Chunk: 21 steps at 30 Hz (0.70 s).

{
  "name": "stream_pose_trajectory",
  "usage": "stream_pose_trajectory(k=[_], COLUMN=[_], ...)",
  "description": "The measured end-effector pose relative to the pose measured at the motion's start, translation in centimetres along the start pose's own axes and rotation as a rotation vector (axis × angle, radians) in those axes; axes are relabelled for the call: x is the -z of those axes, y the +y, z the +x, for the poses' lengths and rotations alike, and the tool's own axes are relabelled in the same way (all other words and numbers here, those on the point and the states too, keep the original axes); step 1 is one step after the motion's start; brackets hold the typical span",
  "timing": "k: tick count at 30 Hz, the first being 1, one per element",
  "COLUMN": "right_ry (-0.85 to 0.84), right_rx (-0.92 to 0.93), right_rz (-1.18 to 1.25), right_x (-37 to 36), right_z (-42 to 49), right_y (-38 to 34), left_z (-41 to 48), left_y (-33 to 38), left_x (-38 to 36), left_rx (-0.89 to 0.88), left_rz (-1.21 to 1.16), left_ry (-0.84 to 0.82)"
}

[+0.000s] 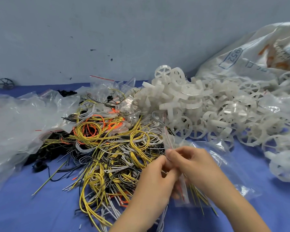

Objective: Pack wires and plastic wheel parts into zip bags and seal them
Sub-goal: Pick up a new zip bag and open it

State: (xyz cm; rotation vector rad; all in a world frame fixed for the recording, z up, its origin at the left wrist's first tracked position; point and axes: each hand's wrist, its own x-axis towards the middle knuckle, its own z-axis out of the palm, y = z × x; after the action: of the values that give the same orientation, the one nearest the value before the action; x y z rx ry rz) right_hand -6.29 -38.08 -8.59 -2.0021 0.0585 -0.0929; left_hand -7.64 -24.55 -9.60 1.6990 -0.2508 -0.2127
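Both hands meet low in the middle of the view over a small clear zip bag (184, 196) with a red seal line. My left hand (154, 178) and my right hand (191, 163) pinch the bag's mouth between fingertips. Yellow-green wires (199, 196) show through the bag below my right hand. A tangled heap of yellow, white, black and orange wires (107, 148) covers the blue table (32, 211) to the left. White translucent plastic wheel parts (199, 104) are piled behind and to the right.
Crumpled clear plastic sheeting (15, 124) lies at the left. Empty zip bags (104, 86) sit behind the wires. A big white printed sack (258, 54) leans at the right against the grey wall. One dark wheel (4, 83) stands far left. Another clear bag (224, 158) lies beside my right hand.
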Motion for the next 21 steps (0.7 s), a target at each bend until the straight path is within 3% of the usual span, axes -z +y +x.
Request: stream_pose_trajectory(k=[7, 10, 16, 19, 21], right_ry=[-0.013, 0.105, 0.434, 0.532, 0.509], right_rx=[-0.057, -0.051, 0.009, 0.057, 0.083], right_rz=[0.106, 0.053, -0.025, -0.112, -0.172], right_x=[0.7, 1.0, 2.4, 2.5, 1.9], right_z=[-0.7, -0.7, -0.9, -1.3, -1.6], right_y=[-0.2, 0.0, -0.4, -0.8, -1.2], left_z=[0.3, 0.4, -0.2, -0.3, -0.3], left_y=[0.3, 0.3, -0.3, -0.6, -0.9], left_x=[-0.1, -0.1, 0.5, 0.2, -0.1], left_rx=[0.108, 0.149, -0.17, -0.319, -0.364], left_rz=[-0.17, -0.204, 0.265, 0.544, 0.658], left_ry=[0.01, 0.049, 0.297, 0.289, 0.257])
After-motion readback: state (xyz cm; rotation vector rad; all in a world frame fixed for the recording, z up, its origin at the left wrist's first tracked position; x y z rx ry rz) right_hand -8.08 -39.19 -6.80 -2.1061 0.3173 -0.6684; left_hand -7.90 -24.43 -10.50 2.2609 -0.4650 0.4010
